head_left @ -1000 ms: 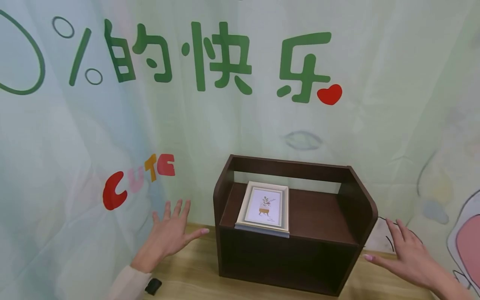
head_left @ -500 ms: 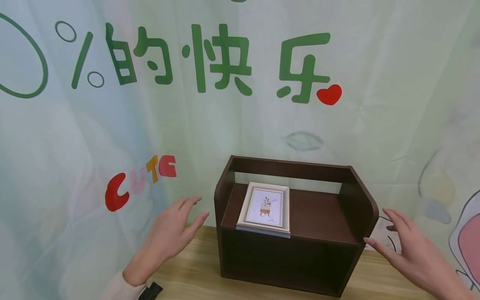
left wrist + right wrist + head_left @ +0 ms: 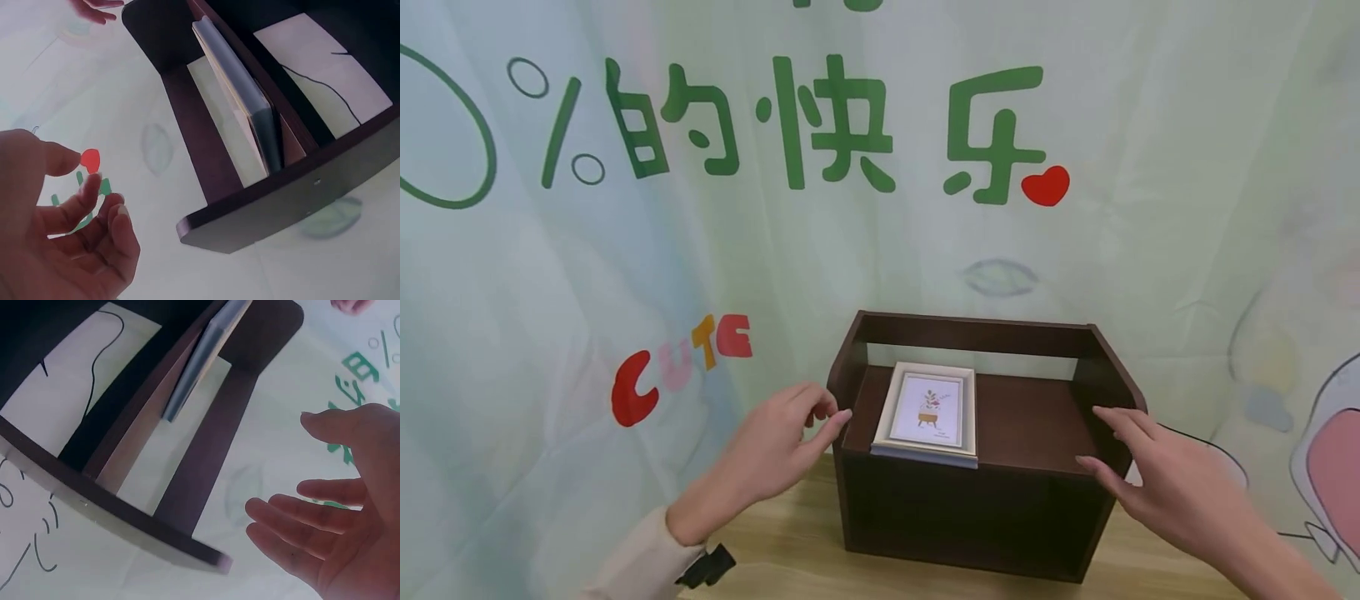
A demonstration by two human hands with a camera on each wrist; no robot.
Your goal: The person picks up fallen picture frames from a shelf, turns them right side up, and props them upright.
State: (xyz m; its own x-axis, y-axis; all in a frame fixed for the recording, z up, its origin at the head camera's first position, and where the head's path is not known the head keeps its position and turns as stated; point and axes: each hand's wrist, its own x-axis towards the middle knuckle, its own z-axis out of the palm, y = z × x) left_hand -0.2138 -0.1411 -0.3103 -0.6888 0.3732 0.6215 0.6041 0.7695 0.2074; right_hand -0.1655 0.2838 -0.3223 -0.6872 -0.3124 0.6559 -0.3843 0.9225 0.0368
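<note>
Since half a second ago, my left grip and right grip have come inward, one at each side of the dark-brown two-tier shelf unit. On the left I see fingers loosely curled, thumb and fingertips slightly apart; on the right, thumb and fingers stand wide apart. My wrist views show a gap between each and the unit. The cream-edged picture frame lies on the unit's upper level, toward its left end. Wood-grain surface below; pale green fabric backdrop with green Chinese characters behind.
</note>
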